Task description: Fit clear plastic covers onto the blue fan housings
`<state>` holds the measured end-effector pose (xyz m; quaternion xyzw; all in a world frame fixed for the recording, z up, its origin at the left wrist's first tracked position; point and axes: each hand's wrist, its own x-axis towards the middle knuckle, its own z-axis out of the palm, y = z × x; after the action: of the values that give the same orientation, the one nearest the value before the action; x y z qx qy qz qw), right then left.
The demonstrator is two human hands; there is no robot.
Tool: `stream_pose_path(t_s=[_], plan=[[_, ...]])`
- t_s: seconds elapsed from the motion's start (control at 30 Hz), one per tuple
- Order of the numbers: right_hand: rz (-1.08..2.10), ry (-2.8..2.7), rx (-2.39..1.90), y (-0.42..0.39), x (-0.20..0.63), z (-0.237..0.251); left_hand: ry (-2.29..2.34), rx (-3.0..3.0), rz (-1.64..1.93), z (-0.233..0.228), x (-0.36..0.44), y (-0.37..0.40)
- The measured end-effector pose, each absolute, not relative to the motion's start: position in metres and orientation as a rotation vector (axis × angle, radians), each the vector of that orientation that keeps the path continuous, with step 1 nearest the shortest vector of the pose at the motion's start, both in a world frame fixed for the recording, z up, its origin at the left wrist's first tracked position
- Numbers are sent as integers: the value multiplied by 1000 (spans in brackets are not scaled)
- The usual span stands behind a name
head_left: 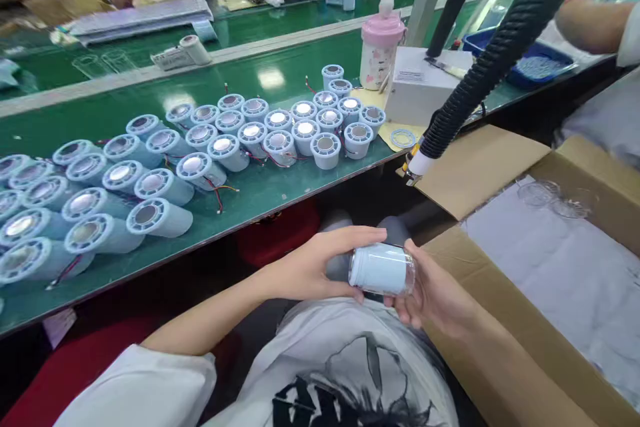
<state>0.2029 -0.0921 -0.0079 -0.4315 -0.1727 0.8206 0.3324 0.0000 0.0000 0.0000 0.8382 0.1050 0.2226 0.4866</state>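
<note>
— Hands first: what has each got?

— Both share 1 cylinder (383, 269), pale blue with a clear sleeve or cap at its right end. It lies on its side between them, over the lap and below the desk (280, 190) edge. The left hand (313, 267) has its fingers (360, 235) curled over the top and its thumb under, closed on the left end. The right hand (433, 293) cups the clear end from below, fingers (400, 300) partly curled around it.

— Why sideways?

— My guess is that a grip at each end lets the person turn it or seat the clear part. I can't tell how tightly that part sits.

— And the desk?

— Many like units (200, 147) lie or stand in rows with their ringed metal faces turned toward the person, some trailing red wires. That way probably keeps the faces easy to check. Beyond them stands a pink bottle (381, 47) beside a white box (425, 83).

— On the right?

— An open carton (500, 360) lined with white paper, near the right hand. A black ribbed hose (500, 47) hangs over it. Other people's arms work across the far desk.
</note>
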Motion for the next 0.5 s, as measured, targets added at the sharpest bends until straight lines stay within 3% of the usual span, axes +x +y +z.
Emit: stream_pose_path(t_s=[0.23, 0.5], plan=[[1823, -635, -1174, -102, 210, -7, 191, 2081, 575, 2, -1, -5], [1877, -635, -1135, -103, 210, -1, 148, 2026, 742, -3, 2, -10]])
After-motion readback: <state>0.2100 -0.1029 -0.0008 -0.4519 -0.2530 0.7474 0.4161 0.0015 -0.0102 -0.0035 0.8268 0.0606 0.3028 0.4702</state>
